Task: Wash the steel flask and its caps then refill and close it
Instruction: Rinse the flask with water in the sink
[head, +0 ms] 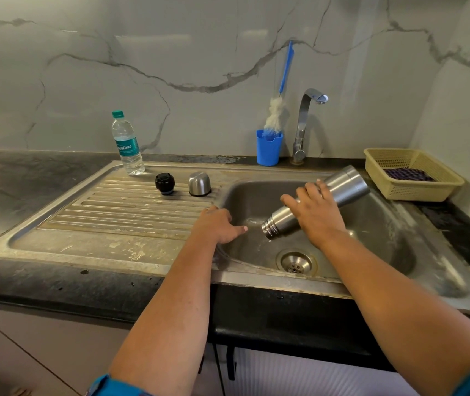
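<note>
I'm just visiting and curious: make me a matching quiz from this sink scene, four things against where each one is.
Things:
1. steel flask
2. black inner cap
3. bottle brush
4. dark cloth

Places:
A. in the blue holder by the tap
B. in the yellow basket
C. tilted mouth-down over the sink basin, gripped by the right hand
D. on the ribbed draining board

Pairs: 1-C, 2-D, 3-A, 4-B

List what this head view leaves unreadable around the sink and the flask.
- Steel flask: its middle is covered by the right hand; its mouth points away, so the inside is unseen.
- Cloth in the basket: mostly behind the rim.
- Water bottle: label print partly turned away.
- Left hand: fingertips hidden over the sink edge.
</note>
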Action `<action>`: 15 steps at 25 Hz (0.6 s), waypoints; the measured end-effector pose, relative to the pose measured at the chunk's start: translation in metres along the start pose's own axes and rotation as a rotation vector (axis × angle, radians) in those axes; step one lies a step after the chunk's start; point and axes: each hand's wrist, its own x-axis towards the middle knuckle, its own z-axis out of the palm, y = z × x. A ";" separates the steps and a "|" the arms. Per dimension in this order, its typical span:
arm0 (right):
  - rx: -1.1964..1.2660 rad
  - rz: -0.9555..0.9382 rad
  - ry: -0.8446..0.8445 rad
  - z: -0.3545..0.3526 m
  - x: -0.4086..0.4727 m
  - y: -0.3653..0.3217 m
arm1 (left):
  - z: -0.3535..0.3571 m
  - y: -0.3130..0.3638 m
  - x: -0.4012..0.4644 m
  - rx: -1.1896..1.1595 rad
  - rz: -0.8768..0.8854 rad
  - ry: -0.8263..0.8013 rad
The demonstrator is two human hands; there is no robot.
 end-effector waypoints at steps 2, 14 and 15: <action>-0.036 -0.022 0.032 0.000 -0.001 -0.002 | 0.000 0.000 0.000 0.005 0.001 0.000; -0.020 -0.025 -0.031 -0.011 -0.005 -0.002 | 0.005 -0.002 0.006 -0.005 -0.034 0.045; -0.007 -0.022 -0.013 -0.012 -0.005 -0.004 | 0.005 -0.003 0.006 -0.011 -0.038 0.047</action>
